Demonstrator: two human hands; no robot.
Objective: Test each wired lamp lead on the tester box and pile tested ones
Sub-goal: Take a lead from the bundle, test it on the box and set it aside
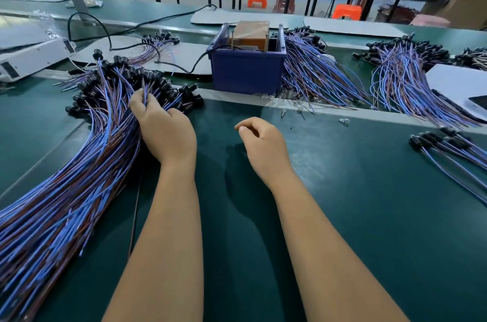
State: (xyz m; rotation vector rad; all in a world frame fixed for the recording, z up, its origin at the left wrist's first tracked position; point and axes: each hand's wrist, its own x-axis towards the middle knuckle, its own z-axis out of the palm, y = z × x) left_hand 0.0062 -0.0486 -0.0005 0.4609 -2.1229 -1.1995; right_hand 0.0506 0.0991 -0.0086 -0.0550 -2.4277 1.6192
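The green desk [355,216] carries everything. Along its left edge lies the largest mass, a big pile of wired lamp leads [60,198], blue and brown wires fanned with their long axis running from the near left corner up toward the far middle, black lamp holders at the far end. Behind the blue bin, toward the far right, more bundles of leads [316,76] spread out, and a small pile of leads [448,145] sits at the right edge. The blue bin [247,71] stands at the far middle of the working area, holding the tester box [250,34], brown and orange, with a black cable running off to the left.

The left hand [163,129] rests on the big pile, its fingers [139,100] curled among the wires near the holder ends, seemingly picking one or a few out. The right hand [261,145] hovers above bare desk, loosely curled and holding nothing.

The tester lies up and to the right of the left hand, so the chosen lead likely travels that way; the right hand is nearer the bin.
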